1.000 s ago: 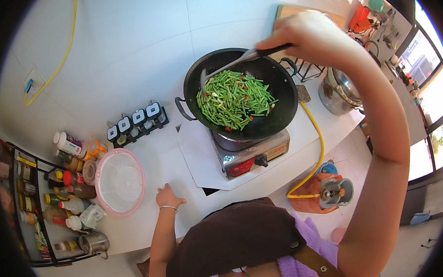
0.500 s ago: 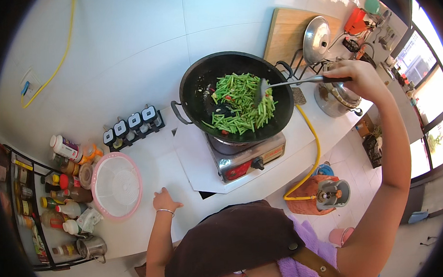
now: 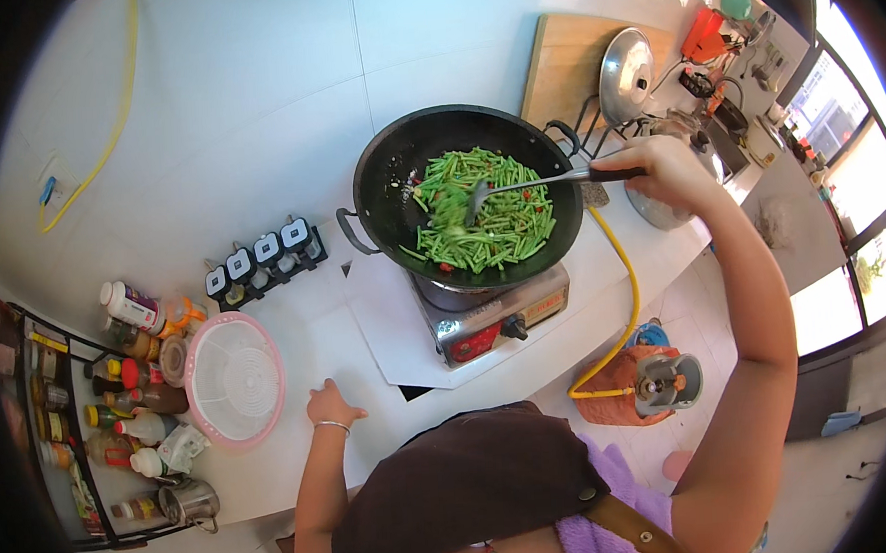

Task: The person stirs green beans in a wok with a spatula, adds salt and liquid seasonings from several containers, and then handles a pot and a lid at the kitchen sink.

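Observation:
A black two-handled wok (image 3: pixel 385 214) stands on a silver gas stove (image 3: pixel 493 324). Chopped green beans (image 3: pixel 506 228) with bits of red chilli lie in it. My right hand (image 3: pixel 666 173) is closed round the dark handle of a metal spatula (image 3: pixel 533 184), which reaches in from the right. Its blade is among the beans near the wok's middle, and some beans there are blurred by motion. My left hand (image 3: pixel 332 404) rests on the white counter (image 3: pixel 371 425), fingers partly spread and holding nothing, to the right of a pink-rimmed colander (image 3: pixel 236 377).
Seasoning boxes in a black rack (image 3: pixel 267 261) stand by the wall. Bottles and jars (image 3: pixel 144 392) crowd the left end beside a metal mug (image 3: pixel 189 502). A yellow hose (image 3: pixel 632 297) runs down to a gas cylinder (image 3: pixel 669 383). A steel pot, pot lid (image 3: pixel 626 77) and cutting board (image 3: pixel 562 65) are at right.
My right hand and the spatula have moved left, carrying the blade from the right side of the beans toward the middle. Beans there have shifted left. My left hand stays put.

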`<action>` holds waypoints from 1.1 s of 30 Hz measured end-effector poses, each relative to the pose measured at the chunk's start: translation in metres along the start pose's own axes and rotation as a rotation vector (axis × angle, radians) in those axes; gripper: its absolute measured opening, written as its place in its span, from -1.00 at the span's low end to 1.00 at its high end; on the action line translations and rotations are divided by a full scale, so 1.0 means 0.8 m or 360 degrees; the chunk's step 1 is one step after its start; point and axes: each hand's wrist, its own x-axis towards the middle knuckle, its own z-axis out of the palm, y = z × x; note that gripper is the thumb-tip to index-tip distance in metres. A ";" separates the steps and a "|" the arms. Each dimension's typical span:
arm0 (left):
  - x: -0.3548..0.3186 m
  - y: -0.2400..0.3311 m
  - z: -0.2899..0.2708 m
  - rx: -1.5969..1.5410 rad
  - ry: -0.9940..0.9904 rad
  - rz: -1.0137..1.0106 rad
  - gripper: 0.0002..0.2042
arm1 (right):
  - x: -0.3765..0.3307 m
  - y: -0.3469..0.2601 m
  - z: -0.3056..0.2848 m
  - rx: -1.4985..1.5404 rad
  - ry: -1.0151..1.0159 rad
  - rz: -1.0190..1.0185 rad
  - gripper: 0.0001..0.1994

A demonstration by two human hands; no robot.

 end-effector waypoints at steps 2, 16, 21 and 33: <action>-0.001 -0.007 0.008 -0.0020 -0.0006 -0.0008 -0.14 | 0.022 -0.024 0.000 0.0019 -0.0037 0.0108 -0.57; 0.002 0.005 -0.012 -0.0022 -0.0079 -0.0056 -0.20 | 0.142 0.020 -0.021 0.0226 -0.0624 0.0583 -0.76; -0.001 0.000 -0.010 -0.0019 -0.0069 -0.0085 -0.20 | 0.092 -0.061 -0.026 -0.0131 -0.0352 -0.0142 -0.69; -0.005 -0.003 0.000 -0.0015 0.0003 -0.0064 -0.18 | -0.077 -0.110 -0.124 -0.0560 0.0014 -0.0081 -0.63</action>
